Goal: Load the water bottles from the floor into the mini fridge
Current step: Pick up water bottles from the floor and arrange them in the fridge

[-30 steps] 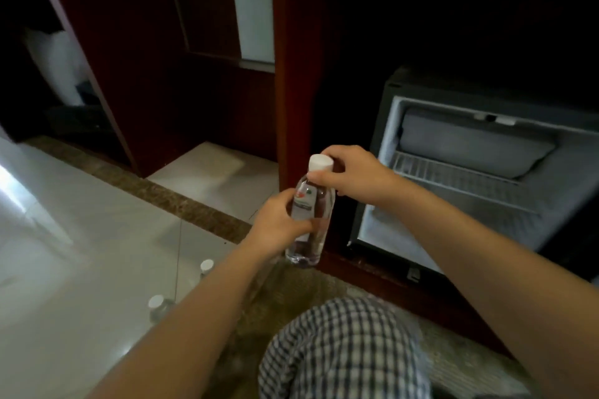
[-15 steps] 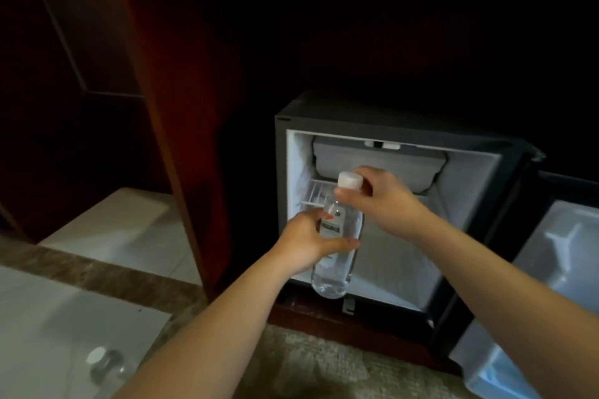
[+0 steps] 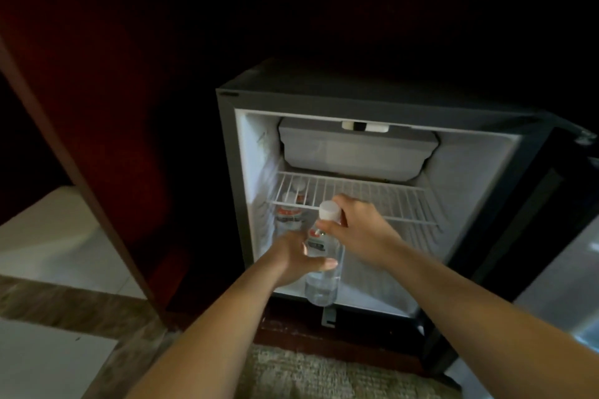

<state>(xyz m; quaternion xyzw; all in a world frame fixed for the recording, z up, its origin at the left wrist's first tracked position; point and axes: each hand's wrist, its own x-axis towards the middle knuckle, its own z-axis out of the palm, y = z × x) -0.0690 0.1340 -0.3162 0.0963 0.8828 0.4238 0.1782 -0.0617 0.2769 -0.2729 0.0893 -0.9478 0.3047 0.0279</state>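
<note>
Bottle [image 3: 322, 272] has gone from beside the cabinet to right at the open mini fridge [image 3: 479, 178] mouth. Left hand [image 3: 293, 257] grips its body, right hand [image 3: 359, 230] pinches the neck. Two bottles [image 3: 288, 210] already inside, far left.

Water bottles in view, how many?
3. One water bottle is held by left hand and right hand; two bottles stand under the wire shelf, left. More may be hidden.
</note>
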